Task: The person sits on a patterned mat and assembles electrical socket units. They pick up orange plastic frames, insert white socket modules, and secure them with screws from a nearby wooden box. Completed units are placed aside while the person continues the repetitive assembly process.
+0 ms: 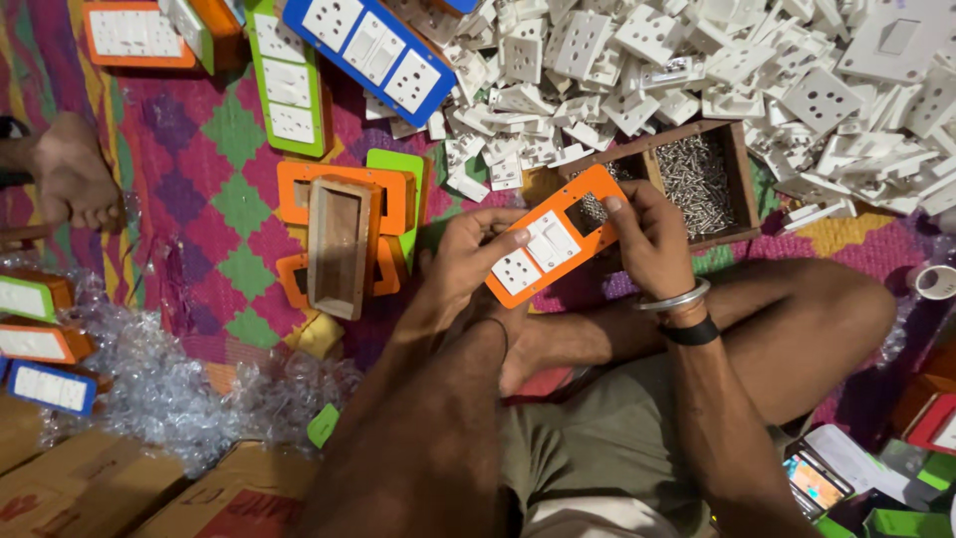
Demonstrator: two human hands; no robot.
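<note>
Floor workshop: heaped white socket parts (697, 60)

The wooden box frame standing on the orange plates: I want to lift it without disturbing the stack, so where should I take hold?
Take the wooden rectangular box frame by its two long side walls, coming from above. It lies open side up, its walls standing clear of the orange plates.

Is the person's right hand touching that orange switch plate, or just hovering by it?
Touching. The head view shows the right hand gripping the upper end of the orange switch plate, fingertips pressed on its face, while the left hand holds the lower end.
</note>
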